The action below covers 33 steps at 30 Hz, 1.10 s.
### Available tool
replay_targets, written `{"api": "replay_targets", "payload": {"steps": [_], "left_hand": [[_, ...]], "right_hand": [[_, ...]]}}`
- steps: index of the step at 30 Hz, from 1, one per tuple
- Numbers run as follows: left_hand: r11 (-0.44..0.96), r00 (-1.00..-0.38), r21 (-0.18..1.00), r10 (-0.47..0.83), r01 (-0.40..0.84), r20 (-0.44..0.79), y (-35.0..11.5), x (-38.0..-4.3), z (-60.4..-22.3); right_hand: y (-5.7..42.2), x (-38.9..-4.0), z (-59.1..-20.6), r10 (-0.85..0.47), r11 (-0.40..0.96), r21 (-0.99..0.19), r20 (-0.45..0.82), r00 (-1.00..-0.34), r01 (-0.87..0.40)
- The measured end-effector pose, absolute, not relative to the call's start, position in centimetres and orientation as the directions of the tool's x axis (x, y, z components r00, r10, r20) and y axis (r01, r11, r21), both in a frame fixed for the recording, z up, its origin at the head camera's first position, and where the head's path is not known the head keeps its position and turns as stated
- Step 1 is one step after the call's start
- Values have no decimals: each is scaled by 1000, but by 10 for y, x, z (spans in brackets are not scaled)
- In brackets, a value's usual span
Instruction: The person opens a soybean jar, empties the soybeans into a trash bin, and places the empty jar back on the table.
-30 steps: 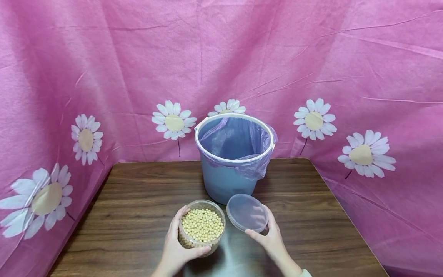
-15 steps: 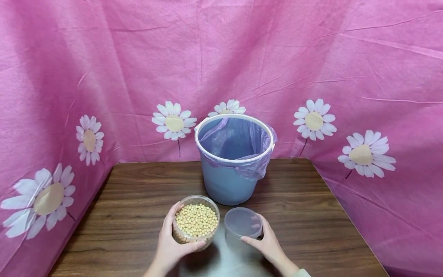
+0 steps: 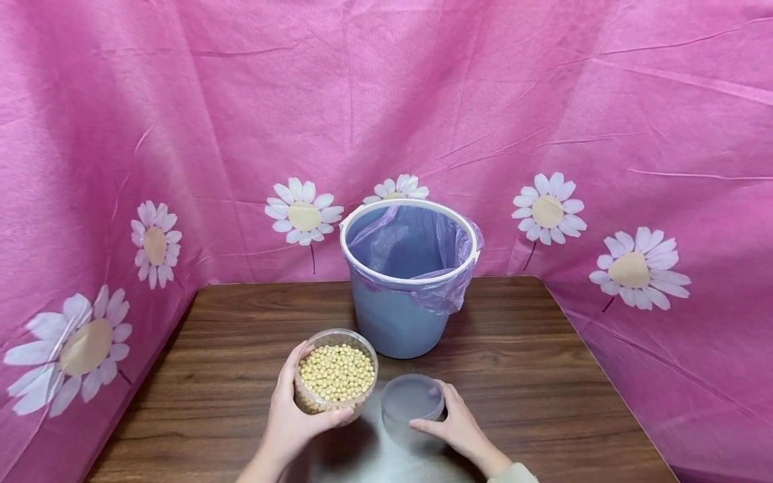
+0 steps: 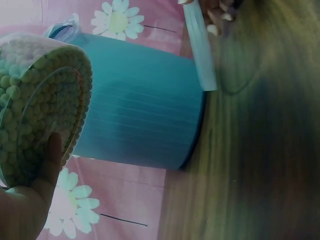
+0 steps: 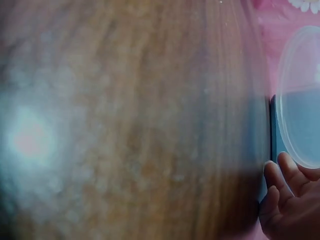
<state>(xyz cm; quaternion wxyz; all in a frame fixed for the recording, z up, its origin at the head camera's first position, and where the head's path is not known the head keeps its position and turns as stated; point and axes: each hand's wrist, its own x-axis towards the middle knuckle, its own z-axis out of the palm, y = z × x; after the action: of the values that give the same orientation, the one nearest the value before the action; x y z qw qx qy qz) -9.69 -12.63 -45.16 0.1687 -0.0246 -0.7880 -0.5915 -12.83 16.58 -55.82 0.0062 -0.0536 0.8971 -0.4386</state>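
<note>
A clear round plastic tub of soybeans (image 3: 336, 373) is gripped around its side by my left hand (image 3: 291, 417), thumb in front. In the left wrist view its bean-filled base (image 4: 50, 105) shows, lifted off the table and tilted. My right hand (image 3: 460, 422) pinches a translucent round lid (image 3: 413, 397) by its right edge. The lid is to the right of the tub and apart from it. From the left wrist the lid (image 4: 200, 47) is seen edge-on; in the right wrist view part of the lid (image 5: 302, 115) is cut off by the frame.
Behind both hands stands a blue bucket (image 3: 395, 322) with a white rim ring and a purple bag liner (image 3: 443, 292). The brown wooden table (image 3: 241, 322) is backed on its sides by a pink cloth (image 3: 386, 87) with daisies.
The tub has moved left and a little farther away in my left hand. My right hand has brought the lid lower, nearer and to the left, away from the bucket.
</note>
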Motion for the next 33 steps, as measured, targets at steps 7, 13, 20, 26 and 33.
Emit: {"api": "replay_targets", "payload": {"steps": [7,13,20,26,33], "left_hand": [[298,-935,922,-177,248,308,-134,-104,-437],[306,-931,916,-169,261,322,-138,-110,-426],[331,-932,909,-165,255,322,-138,-118,-417],[335,-921,896,-154,292,358,-138,-122,-410],[324,-916,895,-157,305,369,-139,-126,-394]], "right_hand": [[163,-129,-558,-154,704,-700,13,-988,-119],[160,-128,-557,-196,765,-620,29,-980,-172],[158,-131,-559,-233,822,-527,37,-972,-217],[158,-131,-554,-245,809,-543,42,-969,-228],[164,-135,-534,-211,749,-627,78,-974,-213]]}}
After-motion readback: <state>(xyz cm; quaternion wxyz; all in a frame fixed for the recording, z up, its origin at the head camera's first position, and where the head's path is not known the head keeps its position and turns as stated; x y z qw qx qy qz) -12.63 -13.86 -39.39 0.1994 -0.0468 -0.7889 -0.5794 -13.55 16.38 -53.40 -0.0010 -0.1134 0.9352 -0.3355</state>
